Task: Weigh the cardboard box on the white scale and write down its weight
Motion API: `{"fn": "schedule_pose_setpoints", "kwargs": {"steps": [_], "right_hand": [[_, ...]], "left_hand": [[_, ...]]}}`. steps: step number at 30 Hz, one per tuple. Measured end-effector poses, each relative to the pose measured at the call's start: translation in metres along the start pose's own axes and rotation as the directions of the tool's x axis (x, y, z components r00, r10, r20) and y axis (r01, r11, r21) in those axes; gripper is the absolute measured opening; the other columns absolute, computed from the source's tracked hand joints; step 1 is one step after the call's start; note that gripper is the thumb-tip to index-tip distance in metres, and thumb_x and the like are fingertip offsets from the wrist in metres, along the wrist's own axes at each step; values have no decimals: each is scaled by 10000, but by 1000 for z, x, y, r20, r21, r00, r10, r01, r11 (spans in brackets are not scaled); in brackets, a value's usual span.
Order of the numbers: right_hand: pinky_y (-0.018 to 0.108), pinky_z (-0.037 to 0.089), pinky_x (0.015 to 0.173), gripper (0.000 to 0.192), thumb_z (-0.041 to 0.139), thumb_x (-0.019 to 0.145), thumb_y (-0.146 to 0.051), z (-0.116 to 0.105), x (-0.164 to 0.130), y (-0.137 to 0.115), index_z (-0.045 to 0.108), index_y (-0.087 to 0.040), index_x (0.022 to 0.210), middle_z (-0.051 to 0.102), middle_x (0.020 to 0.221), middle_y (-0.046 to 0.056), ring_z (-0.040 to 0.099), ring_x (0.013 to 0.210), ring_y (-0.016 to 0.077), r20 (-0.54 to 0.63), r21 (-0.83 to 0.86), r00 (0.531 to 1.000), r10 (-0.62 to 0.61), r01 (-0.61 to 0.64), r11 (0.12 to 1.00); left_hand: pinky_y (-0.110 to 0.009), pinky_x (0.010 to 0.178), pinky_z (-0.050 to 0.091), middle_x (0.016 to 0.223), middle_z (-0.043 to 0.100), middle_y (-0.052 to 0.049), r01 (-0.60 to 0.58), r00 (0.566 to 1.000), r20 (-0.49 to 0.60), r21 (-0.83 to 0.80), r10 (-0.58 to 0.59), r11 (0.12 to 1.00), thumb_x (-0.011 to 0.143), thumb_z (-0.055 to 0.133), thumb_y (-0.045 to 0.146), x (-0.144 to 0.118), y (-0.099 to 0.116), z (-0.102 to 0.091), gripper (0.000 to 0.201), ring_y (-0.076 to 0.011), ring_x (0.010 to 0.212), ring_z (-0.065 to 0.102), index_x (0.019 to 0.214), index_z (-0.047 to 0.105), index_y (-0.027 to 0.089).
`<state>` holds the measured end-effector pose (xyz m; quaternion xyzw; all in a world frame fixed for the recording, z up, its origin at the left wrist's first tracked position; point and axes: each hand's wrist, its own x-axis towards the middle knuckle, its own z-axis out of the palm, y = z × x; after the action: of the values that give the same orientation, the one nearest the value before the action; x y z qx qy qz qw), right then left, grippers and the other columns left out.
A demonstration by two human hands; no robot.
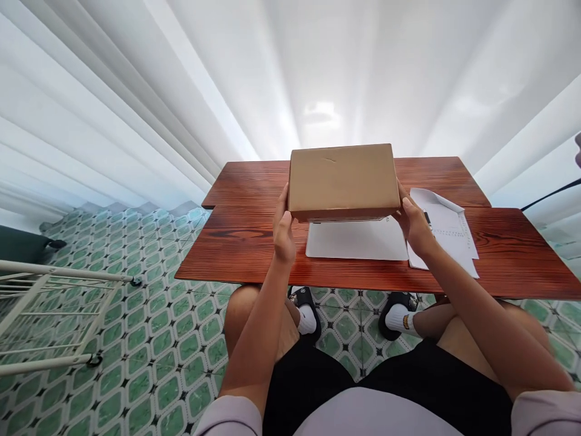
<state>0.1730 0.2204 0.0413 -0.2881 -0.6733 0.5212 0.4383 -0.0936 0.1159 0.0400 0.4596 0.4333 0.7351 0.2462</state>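
Observation:
A closed brown cardboard box (pixel 342 178) is held up between my two hands, over the wooden table. My left hand (pixel 284 230) presses against its left end, thumb toward me and the other fingers partly hidden behind the side. On the opposite end, my right hand (pixel 413 221) grips the lower right corner. Below and behind the box lies a flat silvery-white panel that looks like a closed laptop (pixel 356 242), its far part hidden by the box. White paper sheets (pixel 447 227) rest by my right hand, with a dark pen (pixel 427 219) on them.
The reddish-brown table (pixel 240 242) spans in front of my knees, with a stepped outline. White curtains (pixel 254 79) hang behind it. At the left, a white metal rack (pixel 59 315) on casters stands on the green patterned tile floor (pixel 172 339). My feet are under the table.

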Motion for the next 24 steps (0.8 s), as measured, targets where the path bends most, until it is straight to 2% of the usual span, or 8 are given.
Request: {"fn": "schedule_pose_setpoints", "kwargs": {"steps": [3,7,13,19,24], "right_hand": [[492,343,1249,572,422,1016,-631,-11,-8,1,418,-455,1561,374,1630,-127,298,1546,259,-33,-19,999,-4,3,1000],[488,292,1279,561,435,1025,-607,-20,-19,3,433,-438,1560,416,1607,-120,316,1538,257,-85,-48,996,-15,11,999],[498,192,1310,512,464,1040,-588,-29,-27,14,466,-456,1535,386,1620,-140,307,1542,255,-109,-44,994,-21,17,999],[502,254,1294,557,468,1024,-658,-33,-30,18,481,-432,1534,410,1610,-118,335,1530,267,-152,-76,988,12,-24,997],[543,298,1272,535,496,1017,-671,-34,-33,17,537,-430,1493,494,1559,-81,428,1475,293,-181,-106,983,-23,4,994]], "left_hand": [[-417,1191,407,1496,535,-51,38,999,26,14,-39,999,917,576,568,-6,-4,8,528,-310,1419,459,1342,662,267],[-404,1223,373,1458,572,-40,29,996,81,35,-32,999,944,566,501,-10,-12,15,462,-284,1483,384,1337,679,286],[-404,1184,431,1460,578,-42,68,993,100,6,-68,998,922,590,494,-12,-16,22,484,-293,1458,426,1343,688,278],[-399,1225,391,1538,502,24,60,986,156,-35,-54,998,959,581,417,-14,-20,19,481,-269,1474,411,1435,610,356],[-406,1211,411,1546,492,10,70,985,160,-26,-65,997,954,587,435,-17,-26,15,513,-284,1475,410,1459,587,341]]}}
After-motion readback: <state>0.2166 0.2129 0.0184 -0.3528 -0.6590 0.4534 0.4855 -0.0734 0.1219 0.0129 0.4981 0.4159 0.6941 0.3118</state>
